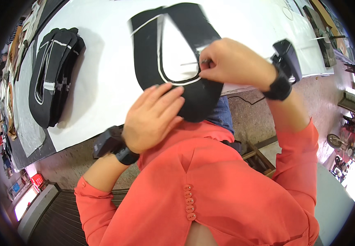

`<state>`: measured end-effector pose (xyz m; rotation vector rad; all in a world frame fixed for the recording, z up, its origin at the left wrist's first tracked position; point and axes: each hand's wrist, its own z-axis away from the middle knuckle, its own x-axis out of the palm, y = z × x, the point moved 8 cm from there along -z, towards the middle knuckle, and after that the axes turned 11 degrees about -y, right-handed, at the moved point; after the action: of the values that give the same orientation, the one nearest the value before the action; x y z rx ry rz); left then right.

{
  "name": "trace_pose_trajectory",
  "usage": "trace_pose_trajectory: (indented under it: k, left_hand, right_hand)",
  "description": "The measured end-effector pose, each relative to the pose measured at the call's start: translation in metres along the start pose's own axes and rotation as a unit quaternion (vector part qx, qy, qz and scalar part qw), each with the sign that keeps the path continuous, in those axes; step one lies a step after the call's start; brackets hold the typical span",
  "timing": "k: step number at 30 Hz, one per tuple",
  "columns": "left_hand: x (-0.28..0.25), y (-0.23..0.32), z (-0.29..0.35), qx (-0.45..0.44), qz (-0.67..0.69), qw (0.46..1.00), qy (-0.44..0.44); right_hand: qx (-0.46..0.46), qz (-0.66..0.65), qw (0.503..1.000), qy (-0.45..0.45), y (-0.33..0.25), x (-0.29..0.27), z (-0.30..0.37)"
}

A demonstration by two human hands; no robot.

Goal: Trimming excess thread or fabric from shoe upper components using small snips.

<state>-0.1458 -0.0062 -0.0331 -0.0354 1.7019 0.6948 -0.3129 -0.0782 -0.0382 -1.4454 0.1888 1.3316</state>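
The left hand [153, 119] lies flat, palm down, on the lower curve of a black U-shaped fabric piece [173, 61], its fingers [167, 98] stretched out and held close together, pointing up and to the right. The right hand [230, 61] comes in from the right with the wrist bent, its fingers curled and pinching the white-lined inner edge of the piece at the right side of the U; what, if anything, sits between the fingertips cannot be told. Each wrist carries one black strap with a dark box on it, two in all. One U-shaped piece is under the hands; it is black with a thin white line following its inner edge, and it lies on the white desk [104, 90], its rounded bottom overhanging the near edge. One stack of like black pieces [52, 74] lies well apart to the left.
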Motion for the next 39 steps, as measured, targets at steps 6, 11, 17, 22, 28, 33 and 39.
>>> trace_pose_trajectory:
  k: [6,11,17,22,28,33,39]
  left_hand:
    - [-0.010,-0.005,-0.008,0.027,0.000,0.998,0.055]
    - [0.003,0.006,-0.019,0.039,-0.015,0.997,0.067]
    - [0.001,0.006,-0.025,0.032,-0.014,0.998,0.058]
    - [0.000,0.011,-0.027,0.017,-0.072,0.995,0.061]
    - [0.000,0.012,-0.032,0.016,-0.069,0.996,0.049]
    - [0.002,0.010,-0.034,0.001,-0.053,0.997,0.055]
    - [0.004,0.013,-0.039,-0.006,-0.056,0.997,0.050]
  right_hand:
    - [0.142,-0.137,0.980,0.034,-0.009,0.018,0.010]
    - [0.115,-0.151,0.982,0.018,-0.006,0.018,0.007]
    - [0.153,-0.207,0.966,-0.023,-0.001,0.020,0.007]
    - [0.085,-0.119,0.989,-0.006,0.000,0.012,0.003]
    - [0.096,-0.083,0.991,-0.031,0.001,0.004,0.000]
    - [0.048,-0.070,0.996,-0.022,0.008,-0.001,-0.003]
    - [0.052,-0.088,0.994,-0.037,0.015,-0.001,-0.007]
